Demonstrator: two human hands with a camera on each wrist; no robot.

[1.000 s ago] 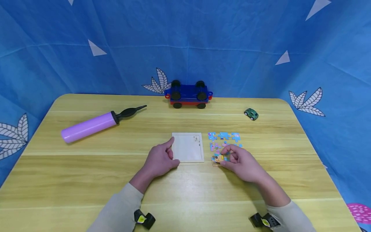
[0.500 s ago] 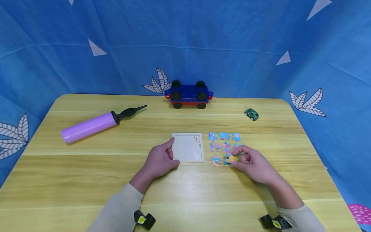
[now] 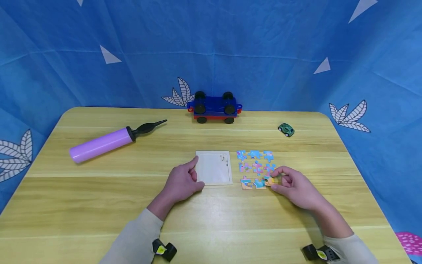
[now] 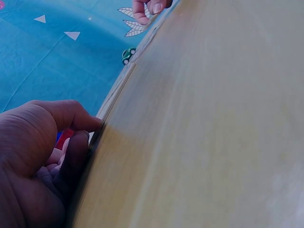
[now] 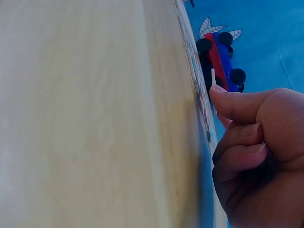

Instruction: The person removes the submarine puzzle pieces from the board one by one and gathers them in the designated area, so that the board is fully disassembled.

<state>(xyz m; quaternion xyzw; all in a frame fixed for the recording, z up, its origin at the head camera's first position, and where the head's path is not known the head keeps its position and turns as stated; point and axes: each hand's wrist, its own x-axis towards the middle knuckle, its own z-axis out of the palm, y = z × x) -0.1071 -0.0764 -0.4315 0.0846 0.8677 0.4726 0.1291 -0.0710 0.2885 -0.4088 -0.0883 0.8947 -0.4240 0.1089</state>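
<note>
In the head view a square white puzzle tray point(image 3: 213, 168) lies flat on the wooden table. The left hand point(image 3: 182, 181) holds its left side, index finger by the upper part and thumb at the lower corner. Right of the tray, jigsaw pieces point(image 3: 257, 168) with blue, pink and tan print lie in rows. Between thumb and index finger the right hand point(image 3: 293, 187) pinches a tan and yellow jigsaw piece point(image 3: 268, 180) over the right end of the bottom row. The right wrist view shows that piece point(image 5: 213, 77) edge-on, raised off the table.
A purple hand pump point(image 3: 100, 145) with a black nozzle lies at the left. At the back edge sits a blue and red toy wagon point(image 3: 215, 106) with black wheels. A small green toy car point(image 3: 286, 129) stands at the back right. Blue printed cloth point(image 3: 211, 44) hangs behind the table.
The right hand has moved to the right along the bottom row with the pinched jigsaw piece, uncovering pieces beneath. The left hand and the tray stay in place.
</note>
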